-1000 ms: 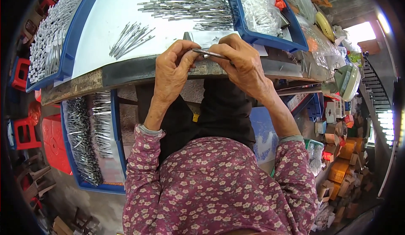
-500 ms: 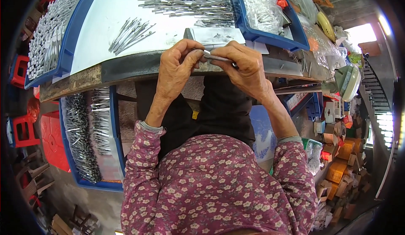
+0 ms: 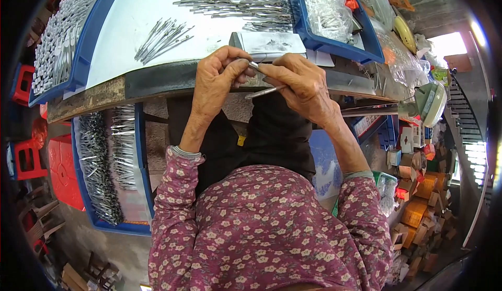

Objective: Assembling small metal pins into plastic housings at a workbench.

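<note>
Above the front edge of the workbench, my left hand [image 3: 217, 79] is closed, thumb and fingertips pinching a small shiny metal piece [image 3: 254, 65]. My right hand [image 3: 303, 84] meets it from the other side, thumb and index finger at the same piece. A slender silver metal tool [image 3: 263, 92] sticks out leftward from under my right hand's fingers; its kind I cannot make out. Just beyond the hands are a white pad with dark smudges [image 3: 280, 44] and a grey wedge-shaped block [image 3: 237, 41]. Thin metal rods [image 3: 163, 41] lie in a loose pile on the white sheet.
A wide spread of thin metal parts [image 3: 235, 1] covers the bench's far side. Blue trays flank it: one of white sticks [image 3: 63, 40] at left, one of plastic bags [image 3: 324, 9] at right. Below left, another blue tray [image 3: 146, 176] holds metal parts beside a red stool [image 3: 65, 171].
The slender tool in my right hand has swung down, away from the small piece, and now points left below the fingers. My right fingertips have come onto the small piece.
</note>
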Tool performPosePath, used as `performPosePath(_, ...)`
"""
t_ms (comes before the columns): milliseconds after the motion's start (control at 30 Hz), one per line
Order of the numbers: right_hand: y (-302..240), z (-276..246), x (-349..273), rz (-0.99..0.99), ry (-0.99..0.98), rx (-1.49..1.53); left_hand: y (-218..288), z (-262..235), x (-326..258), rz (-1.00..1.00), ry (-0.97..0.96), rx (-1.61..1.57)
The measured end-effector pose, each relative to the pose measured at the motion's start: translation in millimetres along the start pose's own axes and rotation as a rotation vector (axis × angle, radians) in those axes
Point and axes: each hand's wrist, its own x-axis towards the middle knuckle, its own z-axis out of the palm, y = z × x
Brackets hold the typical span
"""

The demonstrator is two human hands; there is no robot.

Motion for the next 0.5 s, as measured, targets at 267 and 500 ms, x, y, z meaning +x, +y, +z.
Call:
performPosePath(267,7.9,-7.6,8.4,-0.014,-0.103,-0.065,-5.2,-0.3,11.6,-0.025,-0.014,-0.08)
performPosePath(500,44.7,1.7,22.6,0.022,-0.008,-0.072,-0.7,15.3,32.4,0.233,0.19,0.532)
